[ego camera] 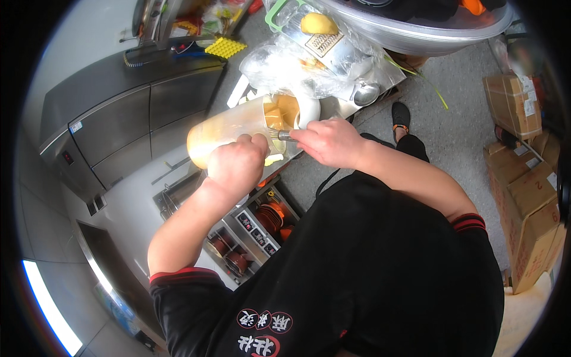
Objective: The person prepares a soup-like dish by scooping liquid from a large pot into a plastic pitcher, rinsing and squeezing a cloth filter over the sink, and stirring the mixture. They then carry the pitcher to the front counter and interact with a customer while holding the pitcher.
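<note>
A translucent plastic jug (227, 127) lies tilted over the counter, its mouth facing right, with amber contents showing near the opening. My left hand (241, 158) grips it at its near side. In my right hand (328, 140) is the metal handle of a whisk (284, 135), whose wires reach to the mouth of the jug. Just beyond the mouth stands a white round container (311, 109); glare and the jug hide part of it. I cannot tell whether the amber matter at the opening is all inside the jug or partly in the white container.
Clear plastic bags (272, 67) cover the counter behind, beside a grater (324, 42), a yellow peeled vegetable (319, 23) and a steel ladle or bowl (366, 93). A large metal basin (415, 38) stands upper right. Cardboard boxes (526, 192) line the right; a steel cabinet (116, 120) stands left.
</note>
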`<state>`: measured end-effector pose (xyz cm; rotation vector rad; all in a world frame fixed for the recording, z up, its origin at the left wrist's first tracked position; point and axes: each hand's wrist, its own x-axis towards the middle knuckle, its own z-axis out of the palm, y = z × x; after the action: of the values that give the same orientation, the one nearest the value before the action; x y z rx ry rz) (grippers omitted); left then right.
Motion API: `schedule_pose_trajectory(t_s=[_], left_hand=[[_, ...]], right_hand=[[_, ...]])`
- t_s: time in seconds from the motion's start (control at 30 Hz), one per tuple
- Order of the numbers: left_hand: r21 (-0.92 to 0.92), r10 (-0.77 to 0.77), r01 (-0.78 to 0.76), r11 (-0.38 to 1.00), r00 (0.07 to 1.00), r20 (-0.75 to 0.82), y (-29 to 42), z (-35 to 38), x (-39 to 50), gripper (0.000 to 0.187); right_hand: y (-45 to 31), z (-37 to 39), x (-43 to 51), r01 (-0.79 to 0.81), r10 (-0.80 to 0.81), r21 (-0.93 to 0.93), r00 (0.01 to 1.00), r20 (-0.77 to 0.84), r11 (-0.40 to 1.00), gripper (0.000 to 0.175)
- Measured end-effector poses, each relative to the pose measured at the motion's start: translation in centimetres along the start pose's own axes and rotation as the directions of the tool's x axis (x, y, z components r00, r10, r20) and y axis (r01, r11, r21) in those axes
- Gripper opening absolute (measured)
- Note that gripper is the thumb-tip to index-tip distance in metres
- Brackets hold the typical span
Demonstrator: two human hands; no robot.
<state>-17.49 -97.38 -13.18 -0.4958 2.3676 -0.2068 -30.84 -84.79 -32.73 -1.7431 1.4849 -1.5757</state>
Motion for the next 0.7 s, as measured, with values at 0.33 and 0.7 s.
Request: schedule_pose_trajectory(t_s=[0.33, 0.7], left_hand=[[-0.041, -0.094, 0.094, 0.995, 0.996, 0.005, -1.1, 0.6, -1.3, 0.021], [-0.167, -0.107, 0.087, 0.982, 0.987, -0.117, -2.7, 3.2, -3.0, 0.021]], right_hand=[[0.4, -4.8, -1.2, -0.052, 0.056, -0.066, 0.997, 0.059, 0.996, 0.018], [-2.3, -6.2, 0.2, -0.142, 0.164, -0.176, 0.979, 0.122, 0.974, 0.018]])
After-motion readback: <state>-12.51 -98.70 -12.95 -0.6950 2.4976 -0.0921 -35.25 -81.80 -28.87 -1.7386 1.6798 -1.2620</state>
